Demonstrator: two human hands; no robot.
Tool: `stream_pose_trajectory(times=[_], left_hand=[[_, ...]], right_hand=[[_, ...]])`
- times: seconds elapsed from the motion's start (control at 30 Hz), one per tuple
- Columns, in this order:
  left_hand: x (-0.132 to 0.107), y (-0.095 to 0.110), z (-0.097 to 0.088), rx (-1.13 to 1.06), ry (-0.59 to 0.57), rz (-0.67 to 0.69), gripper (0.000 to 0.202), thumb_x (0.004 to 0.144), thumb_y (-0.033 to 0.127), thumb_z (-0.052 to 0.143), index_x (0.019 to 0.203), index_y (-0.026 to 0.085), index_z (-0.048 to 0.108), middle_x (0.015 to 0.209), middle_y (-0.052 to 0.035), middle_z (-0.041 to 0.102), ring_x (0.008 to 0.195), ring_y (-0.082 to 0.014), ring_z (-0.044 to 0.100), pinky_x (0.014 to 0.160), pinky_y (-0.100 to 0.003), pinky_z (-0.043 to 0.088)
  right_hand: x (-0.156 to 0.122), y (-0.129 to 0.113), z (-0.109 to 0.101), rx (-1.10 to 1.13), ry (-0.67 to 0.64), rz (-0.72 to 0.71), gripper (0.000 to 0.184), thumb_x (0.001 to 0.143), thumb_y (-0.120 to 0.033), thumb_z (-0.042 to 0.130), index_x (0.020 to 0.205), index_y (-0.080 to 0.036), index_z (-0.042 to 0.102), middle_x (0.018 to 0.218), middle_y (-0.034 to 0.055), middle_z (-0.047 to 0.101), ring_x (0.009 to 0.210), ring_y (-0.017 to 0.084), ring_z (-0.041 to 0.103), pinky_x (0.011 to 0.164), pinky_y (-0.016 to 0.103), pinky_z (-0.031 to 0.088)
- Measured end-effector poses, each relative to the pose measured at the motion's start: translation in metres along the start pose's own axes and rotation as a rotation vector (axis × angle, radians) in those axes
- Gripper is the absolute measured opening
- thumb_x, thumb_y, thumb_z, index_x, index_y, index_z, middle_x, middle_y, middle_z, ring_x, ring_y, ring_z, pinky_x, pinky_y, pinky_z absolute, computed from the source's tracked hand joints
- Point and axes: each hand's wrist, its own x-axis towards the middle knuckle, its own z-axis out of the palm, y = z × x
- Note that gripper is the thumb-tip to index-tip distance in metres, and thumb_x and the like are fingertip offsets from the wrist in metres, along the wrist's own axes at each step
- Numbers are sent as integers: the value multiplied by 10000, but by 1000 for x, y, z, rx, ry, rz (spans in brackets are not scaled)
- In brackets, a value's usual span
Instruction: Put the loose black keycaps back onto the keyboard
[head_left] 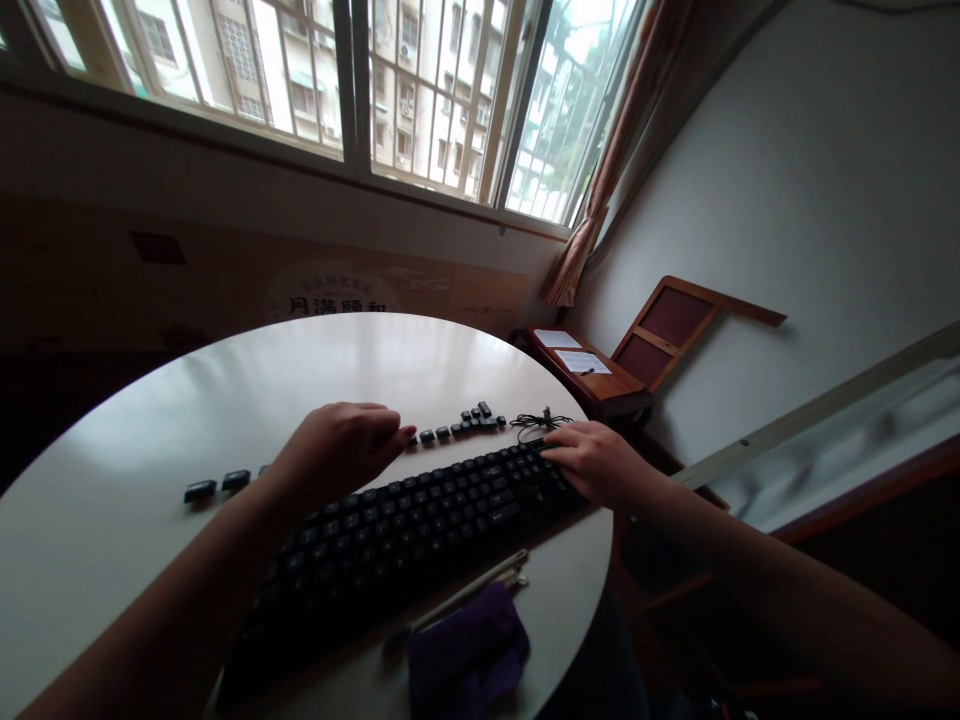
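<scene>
A black computer keyboard [420, 530] lies slantwise on the round white table. My left hand [352, 445] hovers above its far edge with the fingers curled closed; what they hold, if anything, is hidden. At the keyboard's right end my right hand [592, 458] grips the far corner, fingers over the top. Several loose black keycaps [465, 426] stand in a row behind the keyboard. Two more keycaps [217, 486] sit left of my left forearm, and another is partly covered by it. A coiled black cable [536, 422] rests beside my right fingers.
Nearest me on the white table [360, 350] are a purple cloth [472, 645] and thin pale sticks [472, 590], one with a dark end. Beyond the table's right edge stands a wooden chair [622, 375] with papers and a pen on it. A barred window fills the back.
</scene>
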Motion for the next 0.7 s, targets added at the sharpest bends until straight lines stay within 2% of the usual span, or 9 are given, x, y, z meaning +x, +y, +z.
stream_pose_trajectory(times=[0.13,0.23,0.33,0.47,0.7], left_hand=[[-1,0,0,15,-26,-22,472,945,430,470,546,184,408,526,12,416,483,-108,310,533,-280,233],[-2,-1,0,23,-36,-36,470,943,425,473,544,182,422,528,12,423,484,-109,320,530,-281,229],[-2,-1,-1,29,-30,-33,472,943,427,472,541,181,439,528,9,429,486,-113,331,530,-285,229],[-1,1,-6,38,-55,-30,467,953,413,448,549,179,454,543,0,456,495,-117,339,530,-287,228],[-2,0,-9,15,-78,-84,468,959,426,429,565,174,427,556,-5,470,505,-114,341,540,-275,217]], right_hand=[[73,2,-11,125,20,11,260,959,-224,567,1104,-230,782,1225,61,672,1146,201,576,1064,359,420],[128,8,0,206,-33,36,221,946,-247,612,1062,-225,799,1231,49,678,1161,193,588,1071,331,425],[169,15,16,250,-109,23,198,903,-246,675,1046,-214,808,1213,47,694,1110,171,635,1015,275,465],[192,21,29,289,-183,8,219,862,-221,713,1057,-202,811,1224,64,695,1090,171,663,993,252,482],[199,21,45,286,-218,-36,214,833,-241,740,1029,-212,820,1228,64,694,1098,181,666,972,249,491]])
